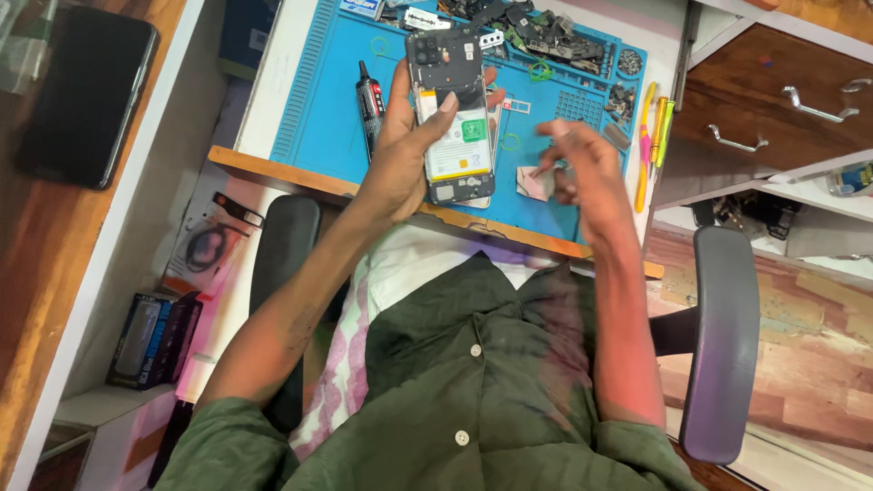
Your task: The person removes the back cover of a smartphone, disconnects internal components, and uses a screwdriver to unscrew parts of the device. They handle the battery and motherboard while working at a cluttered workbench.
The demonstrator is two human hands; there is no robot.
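My left hand [400,150] holds an opened smartphone [452,114] upright over the blue work mat [323,100], back cover off, with the battery and camera block showing. The thumb rests across its middle. My right hand [582,168] hovers to the right of the phone, blurred, fingers pinched around something small that I cannot make out. Just below those fingers a small pale piece [532,182] lies on the mat.
A black glue tube [369,100] lies left of the phone. Loose phone parts [546,36] fill the mat's top tray. Yellow and orange tools [650,136] lie along its right edge. A black phone [86,95] sits on the wooden shelf at left. Chair armrests [723,336] flank my body.
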